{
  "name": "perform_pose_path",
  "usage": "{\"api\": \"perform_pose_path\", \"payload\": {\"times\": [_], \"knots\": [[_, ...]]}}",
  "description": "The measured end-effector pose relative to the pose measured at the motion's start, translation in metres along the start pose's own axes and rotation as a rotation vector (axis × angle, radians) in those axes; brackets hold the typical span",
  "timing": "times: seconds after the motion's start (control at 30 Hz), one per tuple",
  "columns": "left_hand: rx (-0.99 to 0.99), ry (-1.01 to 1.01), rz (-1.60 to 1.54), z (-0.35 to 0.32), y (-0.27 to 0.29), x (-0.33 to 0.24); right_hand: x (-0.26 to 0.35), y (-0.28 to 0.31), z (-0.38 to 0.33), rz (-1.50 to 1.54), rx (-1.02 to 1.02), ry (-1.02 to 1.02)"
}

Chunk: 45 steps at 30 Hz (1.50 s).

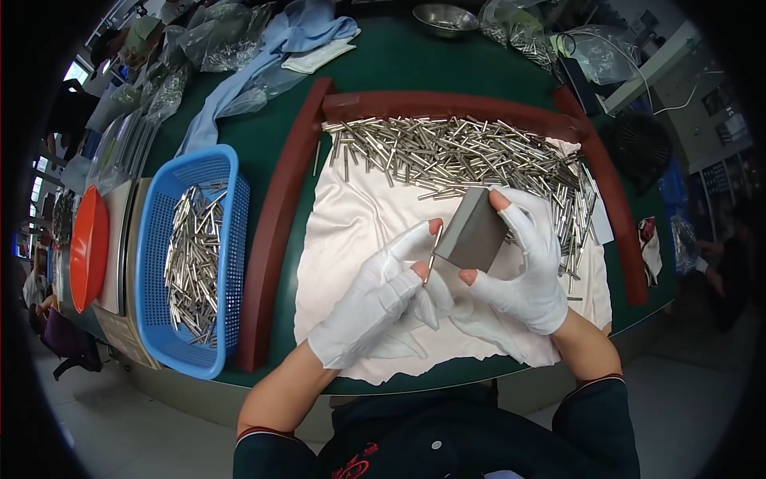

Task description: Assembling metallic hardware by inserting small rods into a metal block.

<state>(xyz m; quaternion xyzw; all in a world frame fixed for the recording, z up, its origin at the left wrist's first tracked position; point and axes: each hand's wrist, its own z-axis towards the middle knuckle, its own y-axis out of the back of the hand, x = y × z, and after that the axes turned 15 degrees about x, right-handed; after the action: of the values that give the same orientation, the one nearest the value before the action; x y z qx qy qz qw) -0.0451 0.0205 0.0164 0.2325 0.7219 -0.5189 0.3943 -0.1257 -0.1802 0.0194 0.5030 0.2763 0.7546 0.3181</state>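
Note:
Between thumb and forefinger, my left hand (383, 283) pinches one slim metal pin (433, 254), held upright over the pale cloth (343, 211). My right hand (531, 267) grips a dark grey rectangular block (481, 233) by its edges, fingertips on the right side. The pin is close against the block's left face; whether they touch I cannot tell. Both hands wear white gloves with bare fingertips. Beyond them a heap of similar shiny metal pins (447, 152) covers the far part of the cloth. A white cloth bunches beneath my left hand.
A dark red frame (275, 231) borders the cloth left, back and right. Left of it stands a blue plastic basket (231, 263) partly filled with pins, then an orange-red tray (89, 247). A metal bowl (445, 19), blue cloth (239, 76) and plastic bags lie farther back.

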Motion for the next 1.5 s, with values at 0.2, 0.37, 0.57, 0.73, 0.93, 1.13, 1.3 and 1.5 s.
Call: {"api": "perform_pose_path", "payload": {"times": [0.2, 0.37, 0.57, 0.73, 0.93, 1.13, 1.3, 1.5], "knots": [[-0.001, -0.005, 0.062, 0.002, 0.003, 0.003, 0.003, 0.006, 0.001, -0.068, 0.114, -0.012], [0.028, 0.008, 0.113, -0.001, 0.007, 0.003, 0.004, 0.005, 0.0, -0.036, 0.134, -0.076], [0.07, -0.006, 0.044, -0.001, 0.004, -0.004, 0.001, 0.003, 0.001, -0.014, 0.078, -0.038], [0.117, 0.006, -0.009, -0.001, 0.003, -0.008, 0.001, 0.004, 0.0, 0.004, 0.064, -0.037], [0.084, 0.015, 0.016, 0.0, 0.006, -0.004, 0.001, 0.006, 0.002, -0.003, 0.062, -0.026], [0.141, 0.03, -0.014, -0.002, 0.007, -0.009, 0.001, 0.006, 0.001, 0.007, 0.066, -0.032], [0.168, 0.091, 0.031, 0.002, -0.001, -0.008, 0.005, 0.004, -0.002, 0.061, 0.045, -0.018], [0.131, 0.007, -0.002, 0.003, 0.001, 0.002, 0.005, 0.005, -0.001, 0.086, 0.014, -0.003]]}}
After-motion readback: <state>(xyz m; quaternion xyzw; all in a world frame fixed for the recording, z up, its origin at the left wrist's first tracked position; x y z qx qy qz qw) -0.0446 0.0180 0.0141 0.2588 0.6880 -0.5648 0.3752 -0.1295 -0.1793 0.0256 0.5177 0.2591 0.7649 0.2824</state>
